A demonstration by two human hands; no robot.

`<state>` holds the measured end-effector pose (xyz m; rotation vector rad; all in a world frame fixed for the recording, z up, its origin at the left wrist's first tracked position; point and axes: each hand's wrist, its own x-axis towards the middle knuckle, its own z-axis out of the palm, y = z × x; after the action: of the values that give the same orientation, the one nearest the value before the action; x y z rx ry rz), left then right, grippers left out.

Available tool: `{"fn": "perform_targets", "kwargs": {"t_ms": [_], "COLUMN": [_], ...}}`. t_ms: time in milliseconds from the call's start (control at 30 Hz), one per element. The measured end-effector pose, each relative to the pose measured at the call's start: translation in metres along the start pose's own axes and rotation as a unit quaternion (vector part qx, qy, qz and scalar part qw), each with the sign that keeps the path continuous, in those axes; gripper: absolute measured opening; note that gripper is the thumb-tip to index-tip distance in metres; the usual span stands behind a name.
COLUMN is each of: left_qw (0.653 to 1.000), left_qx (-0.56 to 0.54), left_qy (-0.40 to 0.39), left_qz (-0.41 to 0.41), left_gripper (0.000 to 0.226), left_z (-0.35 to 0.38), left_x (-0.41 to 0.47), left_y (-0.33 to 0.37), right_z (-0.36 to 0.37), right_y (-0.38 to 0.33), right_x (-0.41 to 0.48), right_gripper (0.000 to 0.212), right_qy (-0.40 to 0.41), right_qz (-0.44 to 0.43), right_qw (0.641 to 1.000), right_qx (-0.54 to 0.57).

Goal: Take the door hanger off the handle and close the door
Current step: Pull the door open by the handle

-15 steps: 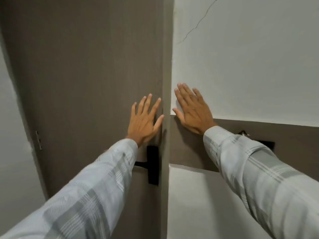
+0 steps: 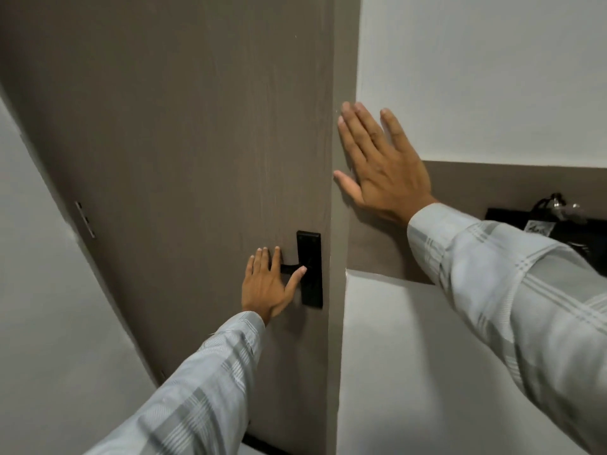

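Observation:
A grey-brown door (image 2: 184, 133) fills the left and middle of the head view, its edge flush against the frame (image 2: 341, 224). A black handle (image 2: 290, 268) on a black plate (image 2: 310, 270) sits low on the door. My left hand (image 2: 267, 285) lies over the lever with fingers spread and the thumb against the plate, not closed around it. My right hand (image 2: 381, 162) rests flat and open on the wall and frame to the right. No door hanger hangs on the handle.
A white wall with a brown band (image 2: 492, 182) runs to the right. A black object with a cord and a small tag (image 2: 551, 218) sits at the far right, partly behind my right sleeve. A hinge plate (image 2: 86, 220) shows on the door's left edge.
My left hand has dropped from the door panel above the handle down onto the lever. My right hand has stayed flat on the wall. The view has shifted.

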<state>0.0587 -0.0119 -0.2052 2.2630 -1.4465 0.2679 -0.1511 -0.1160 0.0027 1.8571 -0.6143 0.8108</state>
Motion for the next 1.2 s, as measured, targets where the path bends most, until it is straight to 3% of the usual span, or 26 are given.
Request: {"fn": "perform_targets", "kwargs": {"t_ms": [133, 333, 567, 800, 1000, 1200], "left_qw": [1.000, 0.991, 0.958, 0.978, 0.997, 0.992], "left_qx": [-0.010, -0.090, -0.206, -0.151, 0.024, 0.062], "left_qy": [-0.003, -0.019, -0.062, -0.086, -0.035, -0.040], "left_qz": [-0.028, -0.093, -0.188, -0.117, 0.070, 0.104], "left_gripper": [0.101, 0.087, 0.089, 0.093, 0.087, 0.086], "left_z": [0.008, 0.013, 0.023, 0.003, -0.031, -0.044], "left_x": [0.000, -0.009, -0.018, -0.022, -0.012, -0.025], "left_y": [0.005, 0.013, 0.025, 0.003, -0.022, -0.029], "right_z": [0.001, 0.003, 0.003, 0.004, 0.002, -0.010], "right_y": [0.000, 0.000, -0.001, 0.000, 0.001, -0.002], "right_x": [-0.001, 0.001, 0.000, -0.001, -0.001, -0.005], "right_gripper": [0.075, 0.075, 0.074, 0.075, 0.076, 0.075], "right_qy": [0.003, 0.016, 0.014, 0.009, -0.017, -0.031], "right_qz": [-0.004, -0.004, -0.001, -0.001, -0.003, 0.025], "right_qw": [1.000, 1.000, 1.000, 1.000, 0.999, 0.997], "right_qx": [0.012, 0.023, 0.027, 0.028, 0.036, 0.068]}}
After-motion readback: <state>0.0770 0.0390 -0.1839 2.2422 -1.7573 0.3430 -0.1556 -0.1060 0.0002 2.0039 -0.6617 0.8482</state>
